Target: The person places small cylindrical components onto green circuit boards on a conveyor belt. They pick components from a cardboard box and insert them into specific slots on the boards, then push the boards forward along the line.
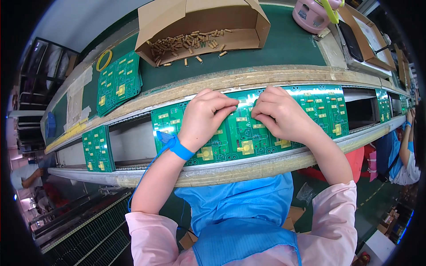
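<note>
Both hands rest on a green board (248, 128) lying across the conveyor rails. The left hand (205, 116) sits at about 11 o'clock from the board's middle, its fingers curled narrow, tips pinched near the board's far edge. The right hand (277, 113), at about 1 o'clock, has its fingers bent close too, tips meeting the left's over the top middle; whether they grip a small part there I cannot tell. A blue wrist strap (179, 147) circles the left wrist, its cord running down toward 7 o'clock.

The board's near edge lies on the front rail (248, 166), its far edge against the back rail (248, 80). To the left, at 9 o'clock, an open gap separates it from a smaller board (98, 148). Another gap opens at 3 o'clock, before the next board (382, 105).

Beyond the back rail, at 12 o'clock, an open carton (204, 26) holds loose tan parts. A board stack (119, 82) lies at 10 o'clock, with a yellow ring (104, 60) just beyond it.
</note>
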A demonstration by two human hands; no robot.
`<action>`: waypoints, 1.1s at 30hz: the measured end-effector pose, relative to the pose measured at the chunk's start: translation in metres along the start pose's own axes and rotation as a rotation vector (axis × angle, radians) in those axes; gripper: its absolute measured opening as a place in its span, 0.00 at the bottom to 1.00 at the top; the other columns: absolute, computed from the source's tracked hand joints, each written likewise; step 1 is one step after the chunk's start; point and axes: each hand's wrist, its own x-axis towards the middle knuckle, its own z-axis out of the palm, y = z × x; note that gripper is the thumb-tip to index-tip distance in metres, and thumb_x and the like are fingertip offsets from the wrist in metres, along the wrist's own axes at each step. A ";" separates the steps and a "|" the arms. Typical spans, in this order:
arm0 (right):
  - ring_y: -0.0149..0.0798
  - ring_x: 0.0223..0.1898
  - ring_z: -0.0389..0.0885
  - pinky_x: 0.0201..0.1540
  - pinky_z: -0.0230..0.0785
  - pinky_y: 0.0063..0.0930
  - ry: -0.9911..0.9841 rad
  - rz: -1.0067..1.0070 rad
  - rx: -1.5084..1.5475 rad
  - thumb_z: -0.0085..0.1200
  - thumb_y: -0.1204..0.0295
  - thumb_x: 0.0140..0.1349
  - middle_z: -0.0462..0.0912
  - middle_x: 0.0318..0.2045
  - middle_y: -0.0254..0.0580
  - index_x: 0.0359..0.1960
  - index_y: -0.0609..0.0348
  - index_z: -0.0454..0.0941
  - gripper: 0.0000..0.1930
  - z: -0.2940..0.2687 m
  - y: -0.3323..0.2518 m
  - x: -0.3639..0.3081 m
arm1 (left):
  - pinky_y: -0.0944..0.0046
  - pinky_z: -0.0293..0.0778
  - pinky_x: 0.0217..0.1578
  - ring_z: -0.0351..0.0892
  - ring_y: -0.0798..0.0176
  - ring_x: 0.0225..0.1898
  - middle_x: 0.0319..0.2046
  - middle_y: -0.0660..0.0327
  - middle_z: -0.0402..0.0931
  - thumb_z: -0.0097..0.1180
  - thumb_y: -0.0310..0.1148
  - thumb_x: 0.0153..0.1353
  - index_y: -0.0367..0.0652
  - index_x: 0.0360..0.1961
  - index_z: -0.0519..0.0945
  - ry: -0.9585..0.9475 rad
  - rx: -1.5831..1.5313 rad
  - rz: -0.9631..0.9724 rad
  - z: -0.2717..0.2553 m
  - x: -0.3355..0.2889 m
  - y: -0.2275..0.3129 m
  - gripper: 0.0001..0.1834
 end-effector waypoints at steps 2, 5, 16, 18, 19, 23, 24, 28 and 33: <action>0.44 0.41 0.75 0.47 0.67 0.37 0.002 0.004 -0.010 0.59 0.76 0.52 0.78 0.31 0.38 0.29 0.58 0.80 0.03 0.000 -0.001 -0.001 | 0.62 0.73 0.39 0.78 0.59 0.34 0.30 0.59 0.82 0.65 0.24 0.51 0.41 0.34 0.86 -0.002 0.004 0.003 0.000 0.000 0.000 0.08; 0.44 0.40 0.75 0.46 0.68 0.37 0.008 0.001 0.005 0.59 0.76 0.52 0.79 0.31 0.40 0.30 0.59 0.81 0.04 -0.001 -0.002 -0.001 | 0.62 0.73 0.38 0.77 0.59 0.34 0.29 0.60 0.81 0.65 0.25 0.50 0.42 0.34 0.86 -0.003 0.036 0.028 0.003 0.001 0.000 0.08; 0.48 0.40 0.78 0.43 0.71 0.38 0.176 0.158 0.183 0.56 0.75 0.58 0.81 0.34 0.48 0.37 0.64 0.80 0.08 -0.017 0.008 -0.007 | 0.61 0.72 0.39 0.75 0.59 0.36 0.30 0.63 0.78 0.65 0.27 0.51 0.46 0.35 0.87 -0.079 0.172 0.078 0.007 0.003 0.012 0.09; 0.48 0.40 0.78 0.43 0.71 0.37 0.219 0.163 0.174 0.56 0.74 0.58 0.81 0.34 0.48 0.38 0.63 0.80 0.08 -0.020 0.010 -0.007 | 0.61 0.72 0.38 0.75 0.59 0.36 0.30 0.63 0.79 0.66 0.27 0.51 0.45 0.35 0.86 -0.077 0.173 0.045 0.008 0.004 0.015 0.09; 0.48 0.40 0.78 0.43 0.71 0.37 0.235 0.164 0.169 0.56 0.74 0.59 0.81 0.34 0.48 0.38 0.63 0.80 0.08 -0.021 0.011 -0.007 | 0.61 0.72 0.38 0.75 0.59 0.36 0.30 0.62 0.79 0.65 0.27 0.51 0.44 0.34 0.86 -0.066 0.157 0.023 0.008 0.004 0.016 0.08; 0.48 0.40 0.78 0.43 0.71 0.37 0.290 0.157 0.136 0.55 0.74 0.59 0.81 0.34 0.47 0.38 0.63 0.80 0.08 -0.022 0.016 -0.009 | 0.61 0.72 0.38 0.75 0.57 0.36 0.29 0.61 0.79 0.65 0.26 0.51 0.42 0.31 0.84 -0.061 0.114 -0.043 0.010 0.004 0.015 0.05; 0.48 0.40 0.78 0.43 0.71 0.37 0.303 0.151 0.127 0.55 0.74 0.59 0.81 0.34 0.47 0.38 0.63 0.80 0.08 -0.022 0.017 -0.009 | 0.61 0.72 0.38 0.75 0.57 0.36 0.29 0.61 0.79 0.65 0.26 0.51 0.41 0.30 0.84 -0.070 0.111 -0.056 0.009 0.004 0.016 0.04; 0.48 0.40 0.77 0.43 0.70 0.38 0.302 0.155 0.106 0.55 0.75 0.59 0.81 0.34 0.47 0.38 0.63 0.79 0.07 -0.024 0.019 -0.009 | 0.61 0.72 0.37 0.75 0.57 0.36 0.30 0.61 0.79 0.64 0.25 0.51 0.41 0.29 0.83 -0.075 0.134 0.008 0.008 0.004 0.018 0.04; 0.49 0.40 0.77 0.44 0.70 0.38 0.314 0.155 0.087 0.55 0.75 0.59 0.81 0.34 0.47 0.37 0.63 0.80 0.07 -0.023 0.019 -0.009 | 0.59 0.74 0.38 0.75 0.57 0.38 0.31 0.63 0.78 0.63 0.27 0.52 0.43 0.29 0.83 -0.069 0.201 0.081 0.007 0.003 0.019 0.03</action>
